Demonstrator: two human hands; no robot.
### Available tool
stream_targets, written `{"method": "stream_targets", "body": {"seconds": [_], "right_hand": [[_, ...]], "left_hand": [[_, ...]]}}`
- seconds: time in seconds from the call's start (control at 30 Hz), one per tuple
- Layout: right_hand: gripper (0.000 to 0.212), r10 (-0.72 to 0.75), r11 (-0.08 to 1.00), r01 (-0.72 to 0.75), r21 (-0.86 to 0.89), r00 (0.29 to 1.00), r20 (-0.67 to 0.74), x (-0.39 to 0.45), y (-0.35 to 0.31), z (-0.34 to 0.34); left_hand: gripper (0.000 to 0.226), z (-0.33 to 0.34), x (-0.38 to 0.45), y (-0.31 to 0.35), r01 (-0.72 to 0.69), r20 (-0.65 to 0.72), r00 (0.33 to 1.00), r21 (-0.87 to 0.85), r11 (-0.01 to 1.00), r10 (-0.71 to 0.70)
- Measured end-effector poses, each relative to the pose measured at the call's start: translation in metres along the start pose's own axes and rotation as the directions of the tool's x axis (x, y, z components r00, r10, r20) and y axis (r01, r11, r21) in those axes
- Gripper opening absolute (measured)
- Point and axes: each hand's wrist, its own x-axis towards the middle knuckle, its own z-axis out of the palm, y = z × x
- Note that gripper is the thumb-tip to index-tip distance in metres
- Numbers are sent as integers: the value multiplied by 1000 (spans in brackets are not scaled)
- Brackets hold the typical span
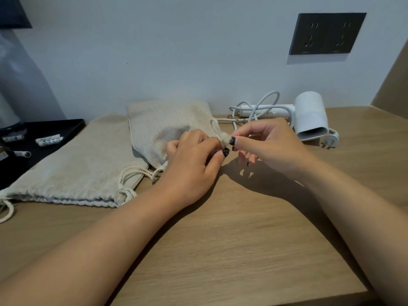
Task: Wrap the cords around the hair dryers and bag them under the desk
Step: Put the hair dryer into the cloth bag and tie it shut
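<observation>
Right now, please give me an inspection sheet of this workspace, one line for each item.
Surface: wooden desk, bare in the front part.
Job's things: white hair dryer lying at the back right; bulging cloth bag at the centre; flat cloth bag beside it on the left.
Clutter: black tray at the left edge with small printed packets.
Hands: left hand and right hand both pinch the bulging bag's gathered mouth.
Cables: white cord looped loosely on the dryer's handle; plug lies on the desk.
Surroundings: pale wall, dark wall socket with nothing plugged in.
</observation>
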Motion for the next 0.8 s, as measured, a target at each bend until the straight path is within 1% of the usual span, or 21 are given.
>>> {"method": "stream_targets", "body": {"seconds": [0.07, 0.13, 0.23, 0.33, 0.43, 0.6, 0.73, 0.8], "right_hand": [[9, -3, 1000, 3, 5, 1000, 17, 0, -1, 0], [11, -17, 999, 18, -27, 999, 28, -1, -1, 0], [7, -33, 998, 33, -62, 999, 8, -1, -1, 2], [10, -27, 998, 26, -64, 999, -25, 1, 1, 1], [12, -39, 999, 39, -9, 996, -82, 3, 1, -5], [15, -35, 996, 50, 79, 984, -176, 6, 0, -15], [20, -12, 979, 66, 192, 962, -273, 7, -3, -23], [21, 11, 971, 60, 231, 955, -295, 8, -2, -24]], "left_hand": [[15, 0, 0, 0, -7, -1, 1000, 1, 1000, 7], [13, 0, 0, -1, -11, 2, 1000, 3, 1000, 11], [10, 0, 0, 0, 1, 5, 1000, 6, 1000, -1], [10, 2, 1, 0, 2, 4, 1000, 17, 1000, -2], [9, 2, 1, 0, 10, 7, 1000, 12, 1000, -10], [17, 1, 1, -1, 18, 14, 1000, 11, 1000, -19], [18, 0, 1, -1, 25, 21, 999, 26, 999, -26], [19, 0, 1, -1, 28, 23, 999, 25, 999, -28]]}}
